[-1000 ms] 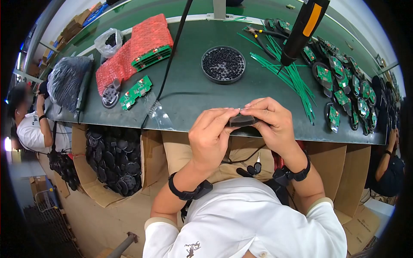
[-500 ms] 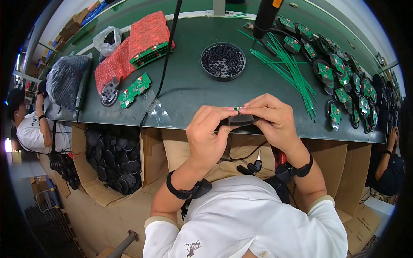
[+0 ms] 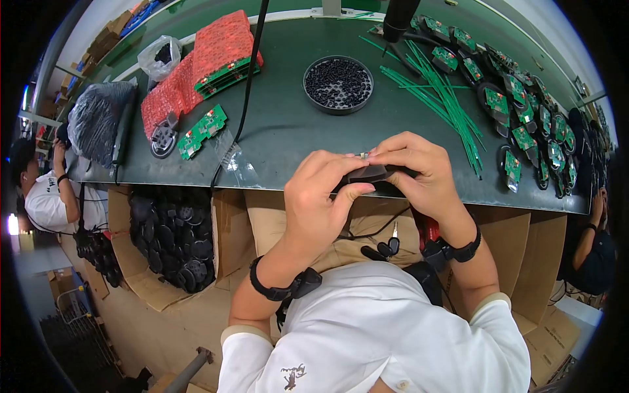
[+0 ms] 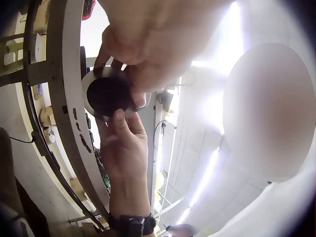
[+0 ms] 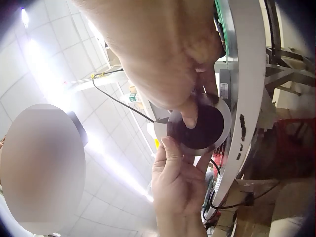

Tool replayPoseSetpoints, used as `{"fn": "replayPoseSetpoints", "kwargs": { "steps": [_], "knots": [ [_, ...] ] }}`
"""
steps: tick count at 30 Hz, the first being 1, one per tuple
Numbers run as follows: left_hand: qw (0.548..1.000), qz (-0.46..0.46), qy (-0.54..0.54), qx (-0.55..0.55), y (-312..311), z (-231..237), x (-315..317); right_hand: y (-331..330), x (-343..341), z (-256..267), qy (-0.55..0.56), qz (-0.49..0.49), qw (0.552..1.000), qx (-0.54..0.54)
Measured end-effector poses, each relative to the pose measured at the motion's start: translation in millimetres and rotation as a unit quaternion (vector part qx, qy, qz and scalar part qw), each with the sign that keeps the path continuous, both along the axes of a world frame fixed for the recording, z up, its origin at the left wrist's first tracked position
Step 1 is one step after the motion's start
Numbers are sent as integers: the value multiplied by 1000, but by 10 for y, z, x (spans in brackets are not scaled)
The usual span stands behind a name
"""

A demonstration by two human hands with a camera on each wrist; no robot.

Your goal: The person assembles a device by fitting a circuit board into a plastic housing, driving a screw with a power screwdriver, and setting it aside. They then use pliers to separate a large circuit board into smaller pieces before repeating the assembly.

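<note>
At the table's front edge, a round dark plastic housing (image 3: 370,173) is held between both hands. A sliver of circuit board (image 3: 362,155) shows at its upper edge. My left hand (image 3: 320,187) grips the housing's left side, fingers over the top and thumb on the near side. On the opposite side my right hand (image 3: 422,171) pinches it, fingertips by the board. From below, the left wrist view shows the dark disc (image 4: 106,96) with a pale rim and both thumbs at it. In the right wrist view a thumb lies across the disc (image 5: 207,131).
A round tray (image 3: 337,112) of small black pieces stands ahead. A black hanging tool (image 3: 398,23) is above green sticks (image 3: 442,98). Board-bearing housings (image 3: 524,137) are heaped right. Red-wrapped boards (image 3: 223,46) and a loose board (image 3: 202,133) lie left. A carton (image 3: 232,236) holds black housings.
The hanging tool has shifted left and up in view. My left thumb has moved right, along the near side of the housing. Both hands still hold the housing.
</note>
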State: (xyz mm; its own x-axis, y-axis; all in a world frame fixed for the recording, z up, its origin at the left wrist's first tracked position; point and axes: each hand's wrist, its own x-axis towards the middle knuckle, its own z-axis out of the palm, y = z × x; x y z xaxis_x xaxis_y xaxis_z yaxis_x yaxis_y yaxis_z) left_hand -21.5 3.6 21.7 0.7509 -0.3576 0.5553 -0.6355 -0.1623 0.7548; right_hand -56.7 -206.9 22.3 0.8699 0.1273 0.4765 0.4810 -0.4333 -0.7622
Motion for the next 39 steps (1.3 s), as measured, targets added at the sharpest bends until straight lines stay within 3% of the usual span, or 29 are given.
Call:
{"fn": "replayPoseSetpoints", "kwargs": {
  "steps": [19,25,31,32,34,36,39],
  "knots": [
    [994,21,105,8,-82,53,-49,-68,123,-36,-44,30,998,14],
    [993,27,109,-47,-107,-18,-55,-71,114,-11,-29,40,999,10],
    [997,30,-77,-6,-200,-350,20,-146,48,-82,-40,9,994,-100],
    [997,30,-77,-6,-192,-382,18,-149,40,-91,-49,-17,988,-146],
    [991,40,-101,79,-174,-367,-15,-118,-32,-85,-45,-22,988,-145],
    [989,48,-100,93,-140,-345,-56,-110,-69,-60,-42,-29,988,-144],
    [985,41,-104,129,-89,-359,-48,-124,-93,33,-47,2,982,-182]
  ]
}}
